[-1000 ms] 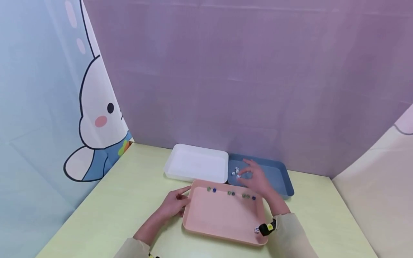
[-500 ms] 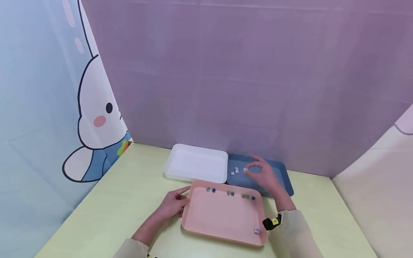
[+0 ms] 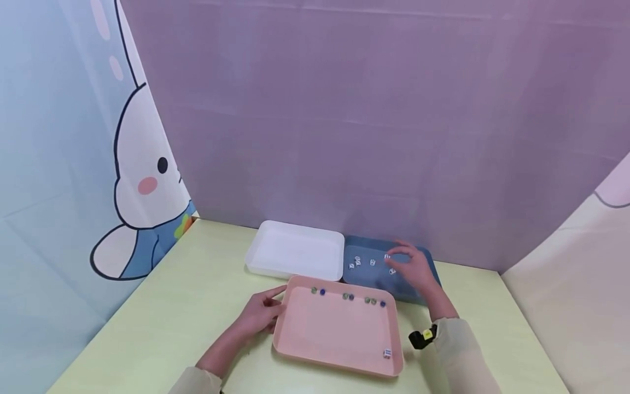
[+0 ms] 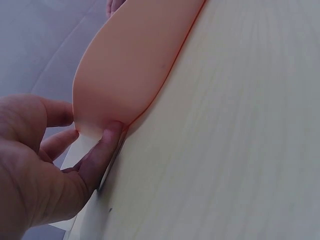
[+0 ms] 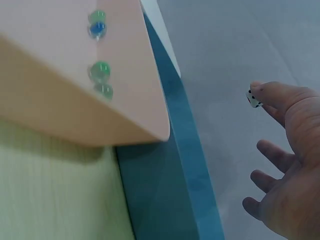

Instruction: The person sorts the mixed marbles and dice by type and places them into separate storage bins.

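Between thumb and index finger my right hand (image 3: 415,269) pinches a small white die (image 5: 254,99) above the blue tray (image 3: 366,245); its other fingers are spread apart. In that tray a loose die (image 3: 372,262) lies left of the hand. Farther left sit several more dice (image 3: 357,261), and another die (image 3: 392,271) shows just beneath the fingers. My left hand (image 3: 258,312) holds the left side of the pink tray (image 3: 334,361). In the left wrist view, its thumb presses low on the tray wall (image 4: 125,65) while fingertips touch the rim.
Green and blue glass marbles (image 3: 348,296) line the far side of the pink tray. A larger die (image 3: 387,354) sits in its near right corner. The white tray (image 3: 295,251) stands behind, left of the blue one. A purple curtain (image 3: 315,120) hangs behind the table.
My right hand has moved rightward over the blue tray. A die now lies in the tray near where the hand held one half a second ago. My left hand stays on the pink tray.
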{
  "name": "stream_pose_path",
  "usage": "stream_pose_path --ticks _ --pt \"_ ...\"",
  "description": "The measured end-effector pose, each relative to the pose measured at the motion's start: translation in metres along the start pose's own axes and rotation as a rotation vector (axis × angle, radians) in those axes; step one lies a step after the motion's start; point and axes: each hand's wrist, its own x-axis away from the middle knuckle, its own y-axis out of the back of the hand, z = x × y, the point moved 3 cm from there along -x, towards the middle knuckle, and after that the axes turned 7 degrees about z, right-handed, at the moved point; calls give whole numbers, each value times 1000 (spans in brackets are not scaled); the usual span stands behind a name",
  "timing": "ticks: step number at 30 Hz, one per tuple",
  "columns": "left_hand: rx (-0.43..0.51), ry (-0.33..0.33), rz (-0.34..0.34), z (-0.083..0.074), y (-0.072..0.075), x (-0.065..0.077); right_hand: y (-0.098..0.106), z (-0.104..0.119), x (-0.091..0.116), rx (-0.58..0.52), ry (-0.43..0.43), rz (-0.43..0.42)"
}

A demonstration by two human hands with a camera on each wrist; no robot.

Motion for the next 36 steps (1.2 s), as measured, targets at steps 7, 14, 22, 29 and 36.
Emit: stream_pose_path --ticks 7,14,22,29,36 --pt "6 -19 21 -1 1 -3 8 -16 -7 -27 -26 -15" --pt "7 -4 17 0 3 -1 9 -27 -15 -41 -57 -4" --pt "8 -5 24 1 1 -4 6 -34 -25 -87 -72 8" --pt "17 -7 32 3 0 -4 0 -44 -29 -86 -87 -5" --pt "5 -13 21 6 0 -2 -6 -53 -31 -83 -97 -9"
